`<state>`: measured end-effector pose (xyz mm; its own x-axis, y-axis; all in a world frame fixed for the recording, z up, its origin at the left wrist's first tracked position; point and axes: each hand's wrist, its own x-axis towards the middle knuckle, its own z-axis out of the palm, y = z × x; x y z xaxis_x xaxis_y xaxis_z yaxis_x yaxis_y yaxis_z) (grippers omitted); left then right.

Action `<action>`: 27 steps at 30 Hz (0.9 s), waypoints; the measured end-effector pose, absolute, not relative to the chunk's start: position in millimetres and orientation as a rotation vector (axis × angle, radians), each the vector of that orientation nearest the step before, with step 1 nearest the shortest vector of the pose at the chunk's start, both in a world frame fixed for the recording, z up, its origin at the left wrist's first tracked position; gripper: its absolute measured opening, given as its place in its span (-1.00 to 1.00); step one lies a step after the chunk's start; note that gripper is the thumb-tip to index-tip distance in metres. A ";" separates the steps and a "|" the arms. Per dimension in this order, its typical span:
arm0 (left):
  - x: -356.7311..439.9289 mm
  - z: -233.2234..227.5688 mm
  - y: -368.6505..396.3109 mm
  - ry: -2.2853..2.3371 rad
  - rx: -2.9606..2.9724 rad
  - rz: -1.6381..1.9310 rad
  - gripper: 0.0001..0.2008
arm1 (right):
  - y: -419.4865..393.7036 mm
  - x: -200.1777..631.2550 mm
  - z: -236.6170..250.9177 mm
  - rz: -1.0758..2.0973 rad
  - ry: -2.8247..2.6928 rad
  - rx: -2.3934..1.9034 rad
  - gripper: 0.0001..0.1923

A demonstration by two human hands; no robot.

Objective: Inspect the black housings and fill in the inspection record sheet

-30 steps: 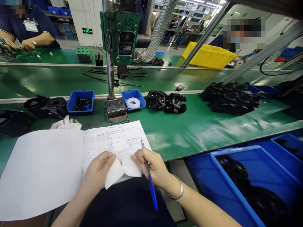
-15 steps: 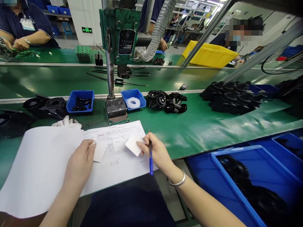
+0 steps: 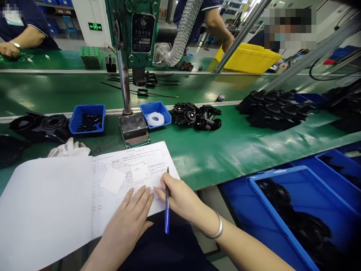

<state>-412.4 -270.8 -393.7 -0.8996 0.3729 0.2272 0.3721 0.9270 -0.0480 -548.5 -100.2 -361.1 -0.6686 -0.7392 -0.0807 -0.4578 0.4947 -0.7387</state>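
Green bench | left hand flat on form | right hand grips pen | press behind

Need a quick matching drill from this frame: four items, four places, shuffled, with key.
Items:
1. blue pen
2. left hand
3. white rings
4. white glove

Places:
A. in a small blue tray beside the press base
B. flat on the printed form
C. held in the right hand
D. on the green bench above the blank page

Pairs: 1-C, 2-B, 3-A, 4-D
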 end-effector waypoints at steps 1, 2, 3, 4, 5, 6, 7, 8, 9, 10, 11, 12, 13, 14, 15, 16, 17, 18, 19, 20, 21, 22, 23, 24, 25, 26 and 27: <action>-411.9 -395.5 -271.8 -2.851 -0.558 0.029 -0.53 | -98.0 -552.4 -357.0 -0.973 2.407 -1.005 -0.75; -411.5 -396.8 -273.3 -2.849 -0.552 0.044 -0.55 | -95.9 -557.0 -352.5 -0.993 2.466 -1.002 -0.75; -411.0 -397.6 -275.0 -2.847 -0.545 0.053 -0.57 | -94.3 -561.7 -348.2 -1.063 2.509 -0.987 -0.76; -410.6 -398.2 -276.5 -2.851 -0.541 0.068 -0.58 | -93.5 -566.2 -344.4 -1.177 2.509 -0.971 -0.78; -410.2 -398.8 -277.7 -2.860 -0.541 0.090 -0.58 | -93.7 -569.7 -341.7 -1.305 2.456 -0.958 -0.79; -409.8 -399.2 -278.7 -2.868 -0.541 0.111 -0.57 | -95.2 -572.2 -340.4 -1.413 2.354 -0.957 -0.78; -409.5 -399.7 -279.3 -2.869 -0.547 0.125 -0.55 | -98.0 -573.3 -340.7 -1.480 2.225 -0.967 -0.76; -409.2 -400.1 -279.7 -2.868 -0.555 0.133 -0.54 | -102.0 -573.2 -342.7 -1.502 2.096 -0.978 -0.75; -409.1 -400.5 -280.0 -2.865 -0.559 0.131 -0.53 | -106.8 -572.1 -346.1 -1.500 1.993 -0.984 -0.76; -409.1 -400.8 -280.1 -2.865 -0.558 0.120 -0.52 | -112.1 -570.5 -350.5 -1.481 1.918 -0.990 -0.77; -409.3 -401.1 -280.1 -2.864 -0.556 0.102 -0.52 | -117.5 -568.8 -355.5 -1.458 1.869 -0.995 -0.79; -409.7 -401.4 -280.0 -2.866 -0.548 0.082 -0.52 | -122.4 -567.4 -360.7 -1.443 1.845 -0.995 -0.81; -410.1 -401.7 -279.8 -2.866 -0.538 0.062 -0.52 | -126.4 -566.4 -365.5 -1.435 1.840 -0.985 -0.84; -410.6 -402.1 -279.6 -2.867 -0.527 0.046 -0.52 | -129.5 -566.1 -369.8 -1.430 1.846 -0.965 -0.87; -411.3 -402.6 -279.4 -2.869 -0.522 0.035 -0.51 | -131.4 -566.4 -373.4 -1.428 1.856 -0.940 -0.89; -411.9 -403.2 -279.1 -2.872 -0.522 0.030 -0.51 | -132.4 -567.0 -376.3 -1.425 1.860 -0.914 -0.88; -412.6 -403.8 -278.9 -2.876 -0.520 0.027 -0.51 | -132.6 -567.8 -378.4 -1.428 1.857 -0.893 -0.85; -413.3 -404.6 -278.8 -2.881 -0.522 0.024 -0.52 | -132.5 -568.7 -379.9 -1.433 1.844 -0.882 -0.82; -413.9 -405.4 -278.8 -2.887 -0.524 0.021 -0.51 | -132.2 -569.4 -380.9 -1.436 1.828 -0.884 -0.81; -414.4 -406.2 -278.9 -2.887 -0.527 0.021 -0.51 | -132.0 -570.0 -381.5 -1.437 1.813 -0.896 -0.80; -414.9 -407.0 -279.1 -2.880 -0.531 0.025 -0.50 | -132.1 -570.6 -381.7 -1.430 1.806 -0.916 -0.80; -415.3 -407.7 -279.5 -2.870 -0.536 0.030 -0.50 | -132.6 -571.1 -381.8 -1.410 1.814 -0.946 -0.80; -415.7 -408.3 -279.9 -2.860 -0.545 0.037 -0.49 | -133.4 -571.6 -382.0 -1.381 1.833 -0.978 -0.82; -416.1 -408.8 -280.4 -2.851 -0.554 0.043 -0.49 | -134.3 -572.3 -382.3 -1.350 1.860 -1.006 -0.83; -416.6 -409.1 -280.8 -2.844 -0.561 0.045 -0.49 | -135.2 -572.9 -382.9 -1.322 1.885 -1.030 -0.84; -417.2 -409.2 -281.2 -2.839 -0.566 0.040 -0.49 | -136.1 -573.6 -383.9 -1.303 1.903 -1.048 -0.85; -418.0 -409.2 -281.5 -2.841 -0.567 0.035 -0.49 | -136.7 -574.3 -385.3 -1.293 1.913 -1.066 -0.86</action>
<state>-418.0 -281.5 -409.2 -0.8949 0.3809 0.2327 0.3751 0.9243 -0.0706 -574.3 -136.7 -385.3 -0.5052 -0.8623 -0.0343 -0.2896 0.2069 -0.9345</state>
